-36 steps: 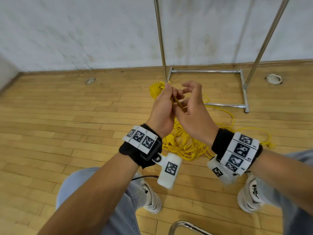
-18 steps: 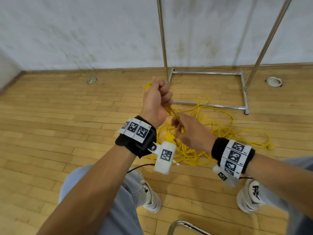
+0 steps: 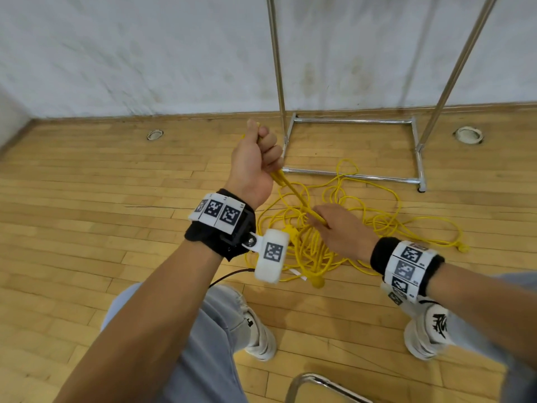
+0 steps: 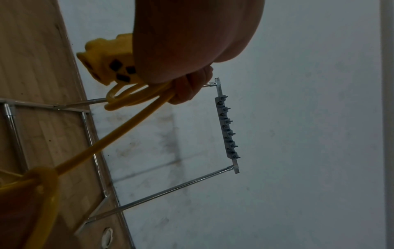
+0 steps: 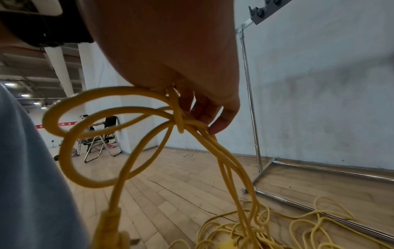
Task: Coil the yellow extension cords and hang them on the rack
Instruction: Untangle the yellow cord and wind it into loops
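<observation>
Left hand [image 3: 255, 167] is fisting tight around the yellow extension cords [image 3: 293, 190] with the socket end [image 4: 108, 65] poking out. Right hand [image 3: 340, 231] is pinching a few strands at about 5 o'clock from it, cord stretching taut between. The rest is lying tangled on the floor [image 3: 87, 199], rack [image 3: 353, 122] standing at 12 o'clock.

Even, soft indoor light in the head view; dim, edge-warped, slightly blurred wrist views.

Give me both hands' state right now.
Left hand: closed, gripping the yellow cord near its socket end.
Right hand: closed, pinching the same cord's strands.
</observation>
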The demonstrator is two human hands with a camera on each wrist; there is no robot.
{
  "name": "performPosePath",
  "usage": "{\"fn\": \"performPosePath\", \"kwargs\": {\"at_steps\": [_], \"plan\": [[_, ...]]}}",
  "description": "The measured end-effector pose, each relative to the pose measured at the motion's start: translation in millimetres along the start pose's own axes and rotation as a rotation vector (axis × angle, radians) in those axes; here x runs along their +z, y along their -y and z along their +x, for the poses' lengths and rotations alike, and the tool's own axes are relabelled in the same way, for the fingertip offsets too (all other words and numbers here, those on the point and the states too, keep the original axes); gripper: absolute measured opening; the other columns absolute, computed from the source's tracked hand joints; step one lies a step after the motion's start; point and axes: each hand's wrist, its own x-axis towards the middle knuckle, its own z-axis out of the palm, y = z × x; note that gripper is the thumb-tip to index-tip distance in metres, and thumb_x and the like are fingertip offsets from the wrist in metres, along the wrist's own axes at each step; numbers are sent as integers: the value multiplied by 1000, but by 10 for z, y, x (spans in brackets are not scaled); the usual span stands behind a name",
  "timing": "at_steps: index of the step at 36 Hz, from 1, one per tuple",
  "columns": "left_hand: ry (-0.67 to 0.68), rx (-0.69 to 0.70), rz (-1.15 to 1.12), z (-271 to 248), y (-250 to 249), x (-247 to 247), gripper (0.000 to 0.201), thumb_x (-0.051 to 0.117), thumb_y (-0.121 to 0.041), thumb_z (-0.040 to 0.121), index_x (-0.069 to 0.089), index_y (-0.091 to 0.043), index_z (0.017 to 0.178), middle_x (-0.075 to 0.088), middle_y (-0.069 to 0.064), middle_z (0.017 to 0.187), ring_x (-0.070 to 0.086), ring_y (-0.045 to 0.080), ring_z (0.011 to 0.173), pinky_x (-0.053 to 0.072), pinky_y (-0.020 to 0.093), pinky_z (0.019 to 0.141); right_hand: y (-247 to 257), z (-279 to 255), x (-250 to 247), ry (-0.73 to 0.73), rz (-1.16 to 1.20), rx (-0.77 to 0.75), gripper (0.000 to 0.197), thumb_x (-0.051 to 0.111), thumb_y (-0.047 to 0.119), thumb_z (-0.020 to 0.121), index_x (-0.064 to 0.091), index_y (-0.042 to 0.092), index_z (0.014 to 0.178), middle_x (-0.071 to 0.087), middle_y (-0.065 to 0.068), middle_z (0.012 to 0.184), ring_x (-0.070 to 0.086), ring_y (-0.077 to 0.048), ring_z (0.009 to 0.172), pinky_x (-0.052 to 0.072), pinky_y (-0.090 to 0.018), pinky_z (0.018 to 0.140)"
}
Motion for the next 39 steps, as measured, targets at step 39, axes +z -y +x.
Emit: {"fn": "performPosePath", "kwargs": {"at_steps": [39], "plan": [[-115, 61, -166, 174, -272, -227, 47, 26, -41, 112, 39, -20, 72, 24, -9, 48, 18, 7, 37, 17, 21, 35, -27, -111, 219, 133, 166, -147, 13, 53, 35, 104, 56, 23, 101, 61, 8, 100, 57, -15, 94, 48, -35, 82]]}}
